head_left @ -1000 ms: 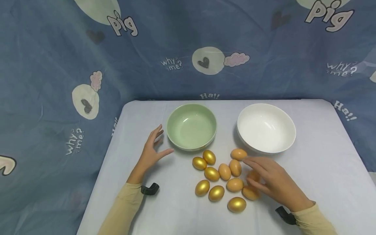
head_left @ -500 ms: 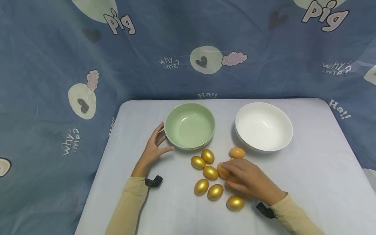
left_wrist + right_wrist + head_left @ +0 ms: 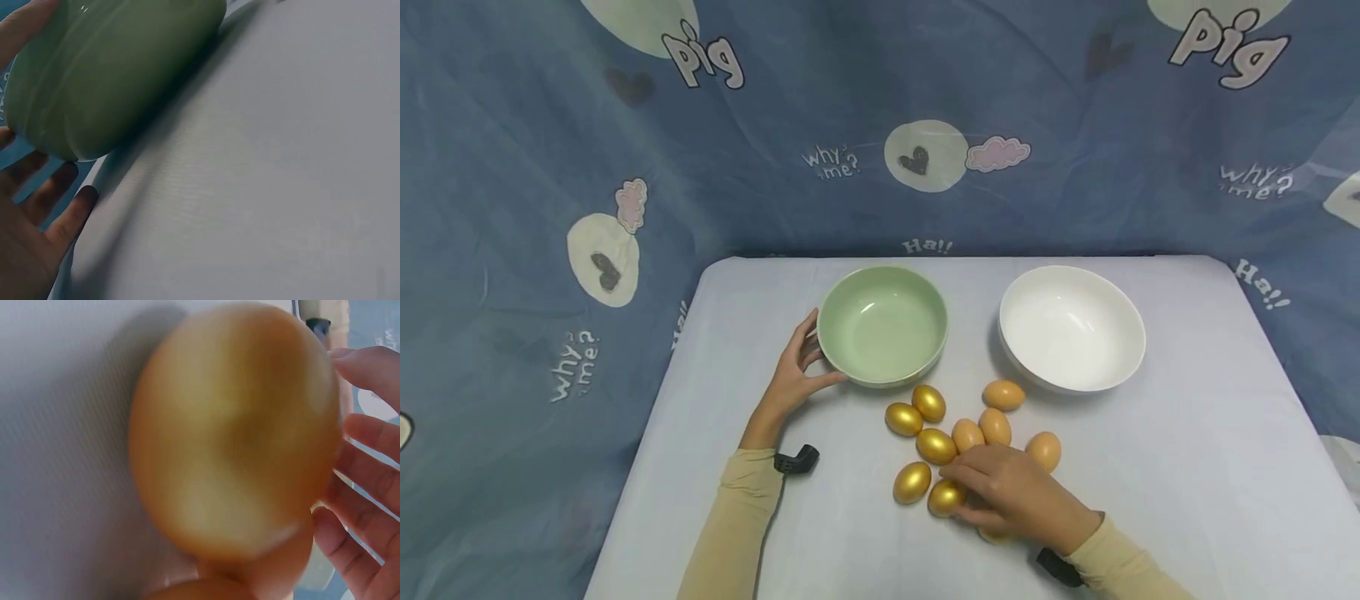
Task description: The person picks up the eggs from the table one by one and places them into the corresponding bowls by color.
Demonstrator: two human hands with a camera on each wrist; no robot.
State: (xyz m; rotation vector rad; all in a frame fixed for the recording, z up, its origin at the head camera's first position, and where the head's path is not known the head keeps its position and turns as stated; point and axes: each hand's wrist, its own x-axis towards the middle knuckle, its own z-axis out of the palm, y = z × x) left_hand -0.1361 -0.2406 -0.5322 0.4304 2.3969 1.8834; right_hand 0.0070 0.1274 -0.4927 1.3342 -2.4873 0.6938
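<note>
At the left side of a green bowl (image 3: 883,329) is my left hand (image 3: 790,379). In the left wrist view its fingers spread beside the bowl's outer wall, thumb apart from them. My right hand (image 3: 1022,492) reaches low over the eggs, thumb and fingertips at either side of a gold egg (image 3: 946,498); a firm grip is not visible. Another gold egg (image 3: 231,431) looms large in the right wrist view, where the fingers look extended. Several gold eggs, including one egg (image 3: 912,482), lie to the left; brown eggs, such as one egg (image 3: 1043,451), lie beyond the hand.
A white bowl (image 3: 1071,329) stands right of the green one, nothing in it. Both bowls sit near the back edge of the white-covered table (image 3: 1187,450). A blue printed curtain (image 3: 760,183) hangs behind and to the left.
My right hand has moved left and toward me across the eggs, uncovering brown ones on the right. The left hand has come in from slightly apart to the green bowl's side.
</note>
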